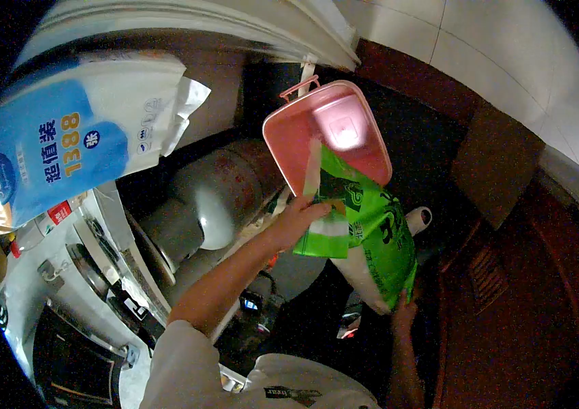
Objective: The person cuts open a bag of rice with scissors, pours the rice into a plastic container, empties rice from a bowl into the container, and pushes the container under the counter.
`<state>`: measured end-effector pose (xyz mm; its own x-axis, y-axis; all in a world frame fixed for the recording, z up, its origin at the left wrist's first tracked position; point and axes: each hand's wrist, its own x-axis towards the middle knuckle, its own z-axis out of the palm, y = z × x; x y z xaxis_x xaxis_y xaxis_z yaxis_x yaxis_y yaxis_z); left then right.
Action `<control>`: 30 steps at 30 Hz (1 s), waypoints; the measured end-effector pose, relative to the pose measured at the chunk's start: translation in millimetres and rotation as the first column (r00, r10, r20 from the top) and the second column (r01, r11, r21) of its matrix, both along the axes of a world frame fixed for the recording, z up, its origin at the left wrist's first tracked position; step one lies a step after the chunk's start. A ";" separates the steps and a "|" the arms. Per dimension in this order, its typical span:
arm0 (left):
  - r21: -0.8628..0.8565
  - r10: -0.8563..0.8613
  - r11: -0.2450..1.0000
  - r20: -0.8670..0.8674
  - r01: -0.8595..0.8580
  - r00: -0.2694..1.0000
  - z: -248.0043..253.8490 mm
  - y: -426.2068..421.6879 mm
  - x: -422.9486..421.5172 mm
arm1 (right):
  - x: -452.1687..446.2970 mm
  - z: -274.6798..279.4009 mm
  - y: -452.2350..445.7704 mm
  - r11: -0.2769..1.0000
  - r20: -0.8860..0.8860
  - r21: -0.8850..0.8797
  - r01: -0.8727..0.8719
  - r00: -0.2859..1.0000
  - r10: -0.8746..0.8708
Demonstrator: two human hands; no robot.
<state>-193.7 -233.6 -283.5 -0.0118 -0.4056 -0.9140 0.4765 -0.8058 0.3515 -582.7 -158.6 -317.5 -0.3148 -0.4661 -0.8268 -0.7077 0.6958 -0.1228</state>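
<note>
A green and white bag (378,235) with dark printing hangs tilted between my two hands. My left hand (298,221) is closed on the bag's upper left part, near its mouth. Lower down on the right, my right hand (404,312) grips the bag's bottom corner. Just beyond the bag is a pink plastic bin (361,129) with a handle, its open side facing me. The upper end of the bag overlaps the bin's near rim and reaches inside. What the bag holds is hidden.
A grey gas cylinder (211,204) lies left of the bin in view. At the upper left is a large blue and white package (92,136). A stove (78,354) is at the lower left, reddish-brown wooden furniture (514,320) at the right, and a cardboard piece (497,163) behind.
</note>
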 end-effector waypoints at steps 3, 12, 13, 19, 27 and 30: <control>0.038 -0.051 0.998 0.028 0.050 0.998 2.2 -6.3 6.1 | -8.9 -4.6 9.1 0.989 0.007 0.121 0.082 0.996 -0.083; 0.003 0.031 1.000 -0.004 -0.031 1.000 -2.5 -10.0 17.0 | 21.6 36.0 -3.9 0.999 0.224 0.027 0.040 0.974 -0.045; 0.012 0.028 1.000 0.017 -0.028 0.999 -2.5 -10.1 19.1 | 24.8 38.7 -4.5 0.999 0.240 -0.018 0.045 0.970 -0.040; 0.066 0.045 0.997 0.036 -0.047 0.998 -1.6 -13.8 17.2 | 26.5 41.4 0.0 0.999 0.257 -0.032 0.036 0.966 -0.027; 0.067 0.092 0.994 -0.032 -0.090 0.995 10.3 -9.9 8.3 | 38.3 63.8 -11.6 0.994 0.216 -0.044 -0.104 0.970 0.111; 0.055 0.104 0.993 -0.037 -0.102 0.994 11.4 -12.3 10.7 | 43.0 76.6 -16.0 0.985 0.215 -0.077 -0.156 0.962 0.169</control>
